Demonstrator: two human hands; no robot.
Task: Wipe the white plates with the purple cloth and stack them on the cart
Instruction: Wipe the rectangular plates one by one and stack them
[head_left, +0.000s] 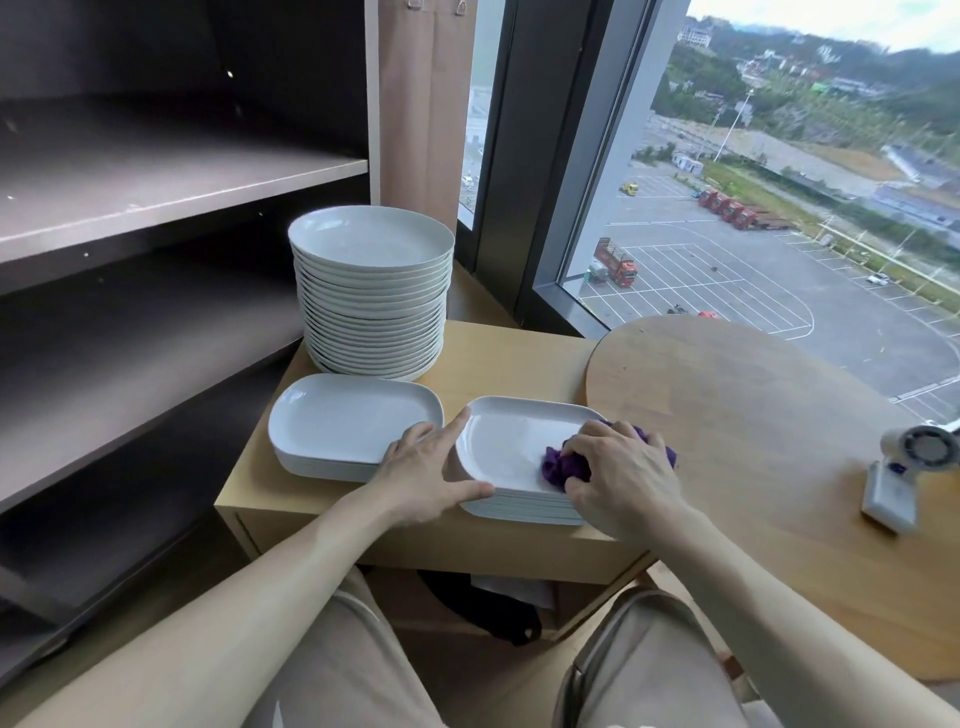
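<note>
Purple cloth (566, 465): a soft, crumpled wad lying on the right half of the top plate and touching its glazed face. Much of it is hidden under my palm, and a fold pokes out past my knuckles.
Top plate (506, 447): white, glossy and oblong, with rounded corners and a shallow raised rim. It caps the right stack.
Right stack (524, 509): more plates of the same shape, their edges showing as thin lines at the near side, too fine to count. It sits at the near right of the low desk.
Right hand (623, 478): palm down, fingers curled and clamped on the purple cloth, with the bare forearm coming in from the lower right.
Left hand (423, 467): palm down at the plate's left end, fingers straight and spread apart. The forefinger lies by the far-left rim and the thumb stretches along the stack's near edge. It grips nothing.
Left stack (348, 426): the same oblong plates, just beside the right stack. My left hand covers its near-right corner.
Round stack (371, 296): a tall pile of round white plates behind the left stack.
Low desk (519, 358): pale, smooth wood with a boxy shape. Something black sits beneath it, hard to make out.
Round desk (753, 415): a grained wooden top with a curved edge, on my right.
Small fan (909, 478): white plastic, lying on the round desk.
Shelves (156, 182): dark matt boards on my left, cut off by the frame.
</note>
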